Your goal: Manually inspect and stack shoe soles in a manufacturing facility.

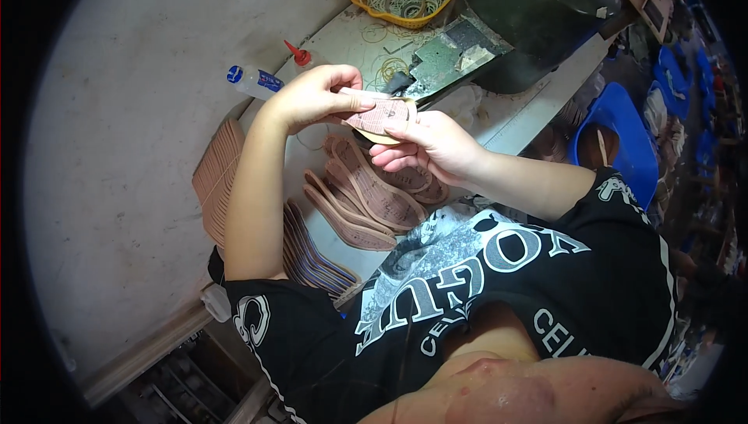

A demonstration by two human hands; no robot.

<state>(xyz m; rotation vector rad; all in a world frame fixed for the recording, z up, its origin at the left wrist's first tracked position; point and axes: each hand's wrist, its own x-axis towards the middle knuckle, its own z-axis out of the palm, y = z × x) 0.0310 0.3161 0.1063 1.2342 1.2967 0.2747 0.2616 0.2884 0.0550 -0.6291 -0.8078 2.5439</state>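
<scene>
Both hands are busy here: the left hand (318,98) is pinching one end of a pinkish insole (379,117), and the right hand (442,143) is clasping the other, thumb on top. The insole is being held above the table (545,102), near the dark green machine (518,22). A yellow edge (379,138) is peeking out underneath; whether it is forming a separate layer, nobody is telling from here. If so, uneven pressure could be skewing the two. A slackening thumb could be dropping the piece among the loose insoles (375,182) lying below. And that bottle (253,81) is sitting near the left wrist, risking a knock from any careless swing.
</scene>
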